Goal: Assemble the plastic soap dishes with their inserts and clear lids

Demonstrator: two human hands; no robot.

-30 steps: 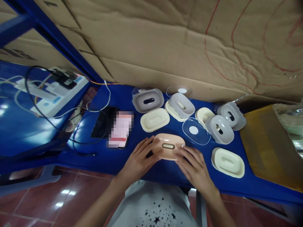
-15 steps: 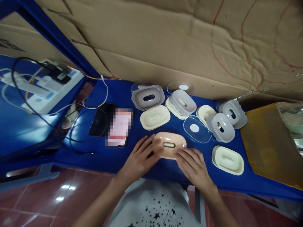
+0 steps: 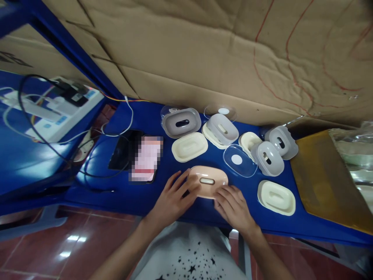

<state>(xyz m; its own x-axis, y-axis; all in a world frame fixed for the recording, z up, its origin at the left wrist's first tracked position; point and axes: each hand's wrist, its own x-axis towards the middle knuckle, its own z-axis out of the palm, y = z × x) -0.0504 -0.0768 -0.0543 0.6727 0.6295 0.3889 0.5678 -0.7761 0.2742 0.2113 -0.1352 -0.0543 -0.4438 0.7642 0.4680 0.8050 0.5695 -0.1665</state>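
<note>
A peach, oval soap dish with a slot in its middle sits at the table's front edge. My left hand grips its left end, the fingers over the rim and inside wall. At the lower right rim my right hand holds it with bent fingers; the thumb is mostly hidden. Just behind lie a cream oval tray and a clear oval lid with a white round spot. To the right of my right hand rests another cream tray.
Grey slotted dishes and more cream trays stand along the cardboard wall. A phone and cables lie left, near a white power strip. An opened cardboard box with wrapped items bounds the right side.
The camera view has shifted slightly, so the table items appear a little left and lower. Both hands keep nearly the same hold on the peach soap dish.
</note>
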